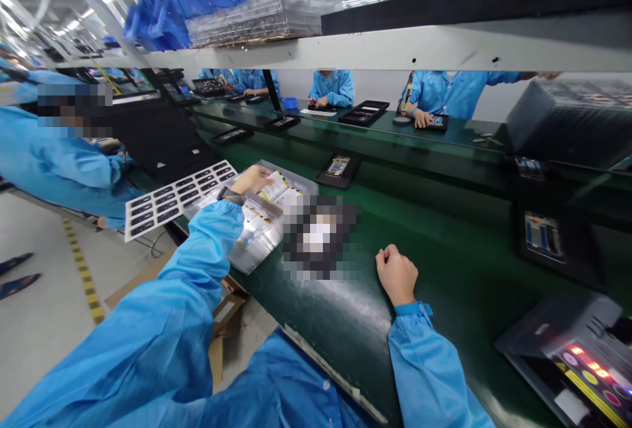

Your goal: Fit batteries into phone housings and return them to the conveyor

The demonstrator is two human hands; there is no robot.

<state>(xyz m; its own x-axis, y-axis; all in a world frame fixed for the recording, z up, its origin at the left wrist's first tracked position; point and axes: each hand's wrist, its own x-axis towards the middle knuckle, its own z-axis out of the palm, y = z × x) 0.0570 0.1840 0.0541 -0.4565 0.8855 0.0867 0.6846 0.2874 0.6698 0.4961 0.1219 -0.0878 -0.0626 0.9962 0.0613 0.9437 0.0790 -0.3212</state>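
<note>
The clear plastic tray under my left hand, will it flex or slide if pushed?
Likely light and flexible: the clear thin-walled plastic tray looks moulded. It sits near the green bench edge, so a push might tip it. The white-and-yellow packets under the left hand may shift.

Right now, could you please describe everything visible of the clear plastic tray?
The clear plastic tray is a shallow, glossy, see-through rectangle lying flat at the near edge of the green belt, one corner seemingly past it. It holds rows of flat white-and-yellow pieces. The left hand rests on those at its far end; a sheet of dark labels lies beside it.
</note>
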